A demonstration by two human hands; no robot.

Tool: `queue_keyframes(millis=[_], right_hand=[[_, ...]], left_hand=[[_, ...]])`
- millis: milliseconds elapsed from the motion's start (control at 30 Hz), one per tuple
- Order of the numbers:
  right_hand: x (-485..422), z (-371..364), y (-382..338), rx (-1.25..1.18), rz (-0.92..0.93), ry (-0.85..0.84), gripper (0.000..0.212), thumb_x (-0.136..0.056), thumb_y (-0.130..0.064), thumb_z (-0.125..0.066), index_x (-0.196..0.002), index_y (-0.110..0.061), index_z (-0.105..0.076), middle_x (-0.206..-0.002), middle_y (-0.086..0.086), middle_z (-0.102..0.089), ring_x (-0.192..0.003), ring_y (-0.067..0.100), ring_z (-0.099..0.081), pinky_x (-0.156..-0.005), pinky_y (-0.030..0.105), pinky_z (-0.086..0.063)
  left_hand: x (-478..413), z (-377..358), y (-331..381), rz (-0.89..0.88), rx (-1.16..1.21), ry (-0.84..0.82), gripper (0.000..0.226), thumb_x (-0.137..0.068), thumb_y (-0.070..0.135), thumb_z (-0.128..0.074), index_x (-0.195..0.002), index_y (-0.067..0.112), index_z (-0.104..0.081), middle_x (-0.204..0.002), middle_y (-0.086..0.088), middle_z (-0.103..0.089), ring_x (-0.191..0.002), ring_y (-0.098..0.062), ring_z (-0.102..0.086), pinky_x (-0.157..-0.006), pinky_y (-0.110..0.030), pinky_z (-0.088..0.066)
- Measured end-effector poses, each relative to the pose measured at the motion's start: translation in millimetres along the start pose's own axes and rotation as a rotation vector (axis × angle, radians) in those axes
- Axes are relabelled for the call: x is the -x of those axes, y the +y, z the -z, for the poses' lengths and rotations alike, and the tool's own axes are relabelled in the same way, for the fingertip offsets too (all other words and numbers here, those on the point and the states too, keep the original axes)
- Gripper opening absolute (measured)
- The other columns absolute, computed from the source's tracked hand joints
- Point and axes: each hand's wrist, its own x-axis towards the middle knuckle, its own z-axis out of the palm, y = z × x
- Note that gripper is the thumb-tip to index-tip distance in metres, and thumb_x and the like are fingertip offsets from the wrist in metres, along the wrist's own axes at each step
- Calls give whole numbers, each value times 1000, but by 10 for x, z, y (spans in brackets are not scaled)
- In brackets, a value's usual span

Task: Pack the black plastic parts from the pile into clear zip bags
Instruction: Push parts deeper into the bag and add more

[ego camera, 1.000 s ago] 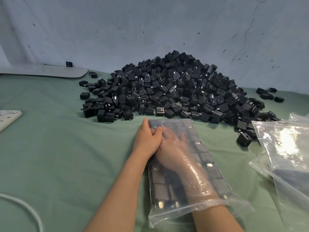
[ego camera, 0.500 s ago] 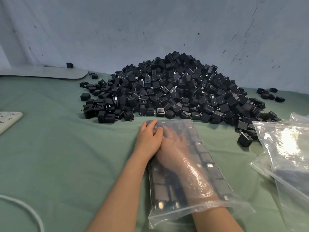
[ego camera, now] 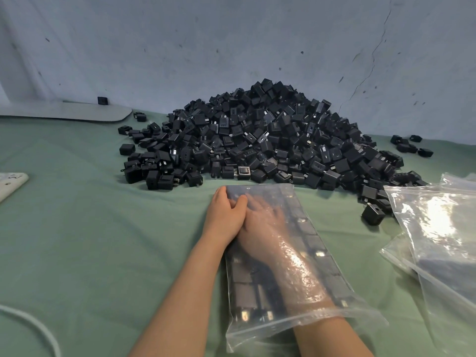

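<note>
A big pile of black plastic parts [ego camera: 257, 140] lies on the green cloth against the wall. In front of it a clear zip bag [ego camera: 322, 256] lies flat, with rows of black parts [ego camera: 247, 292] inside. My right hand [ego camera: 265, 222] is deep inside the bag, its fingers spread flat over the parts, the forearm passing through the bag's mouth. My left hand [ego camera: 224, 215] is outside, at the bag's far left corner. Its thumb lies on top of the plastic and its fingers curl around the edge.
Several clear zip bags [ego camera: 438, 228] are stacked at the right edge. Loose black parts [ego camera: 412, 146] lie beyond them, and one part [ego camera: 373, 215] sits beside the stack. A white power strip [ego camera: 10, 181] and a white cable [ego camera: 31, 323] lie at the left, with a white board [ego camera: 77, 112] behind.
My left hand's fingers have bent from straight to curled at the bag's far corner. The right hand inside the bag has barely shifted.
</note>
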Motion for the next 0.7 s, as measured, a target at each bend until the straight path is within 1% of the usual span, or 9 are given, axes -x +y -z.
queue_keyframes(millis=[67, 167, 267, 333, 433, 500, 533, 600, 700], right_hand=[[-1, -15, -1, -10, 0, 19, 50, -93, -31, -39, -140, -46, -32, -150, -14, -29, -142, 13, -21, -114, 51, -16], [-5, -31, 2, -47, -8, 37, 48, -93, -32, -39, -139, -46, -35, -149, -16, -31, -141, 10, -22, -115, 51, -14], [-23, -47, 12, -26, -14, -5, 51, -94, -33, -40, -142, -47, -29, -154, -15, -25, -144, 8, -16, -116, 52, -10], [-39, -43, 9, -19, -24, -39, 54, -94, -34, -40, -144, -47, -25, -156, -14, -21, -145, 8, -13, -116, 53, -7], [-39, -13, 4, 7, -19, -81, 56, -93, -32, -42, -144, -47, -24, -155, -12, -22, -144, 9, -18, -116, 54, -10], [-25, 8, 2, 22, -6, -103, 59, -93, -30, -42, -145, -47, -20, -157, -12, -20, -145, 8, -15, -116, 55, -9], [-14, 18, -1, 26, 1, -110, 61, -94, -29, -42, -146, -47, -17, -158, -12, -17, -146, 7, -12, -116, 56, -8], [6, 44, -6, 25, 10, -117, 63, -95, -28, -41, -148, -47, -12, -159, -13, -12, -146, 6, -7, -116, 56, -6], [41, 102, -32, -23, 11, -103, 59, -96, -26, -40, -147, -46, -19, -157, -14, -17, -146, 7, -12, -117, 55, -4]], left_hand=[[-4, 0, -4, -3, -1, -2, 40, -94, 28, -48, -128, 7, -46, -132, -5, -50, -101, -10, -42, -85, -21, -28], [-17, -1, -12, -13, -2, -3, 23, -93, 27, -48, -115, 19, -48, -128, -3, -51, -99, -11, -44, -84, -22, -29], [-15, 5, -3, -1, -16, -12, 37, -94, 27, -47, -126, 9, -46, -133, -5, -50, -117, -20, -48, -88, -23, -31], [-19, 7, -6, -1, -28, -22, 40, -94, 29, -47, -129, 8, -44, -134, -7, -50, -120, -23, -48, -96, -28, -36], [-16, 10, -22, -3, -41, -41, 51, -94, 31, -46, -140, 13, -34, -142, -5, -44, -127, -22, -43, -102, -32, -34], [-17, 14, -25, -14, -42, -57, 62, -94, 31, -45, -150, 22, -19, -150, -3, -35, -135, -20, -36, -109, -34, -29], [-18, 12, -25, -27, -44, -61, 64, -94, 30, -45, -151, 25, -16, -151, -3, -33, -137, -19, -33, -111, -35, -27], [-25, 2, -23, -45, -44, -61, 61, -95, 28, -44, -150, 25, -19, -154, -1, -27, -139, -17, -30, -114, -36, -24], [-38, -10, -42, -22, 5, -45, 62, -93, 28, -47, -149, 19, -22, -152, -2, -31, -137, -18, -33, -113, -35, -26]])
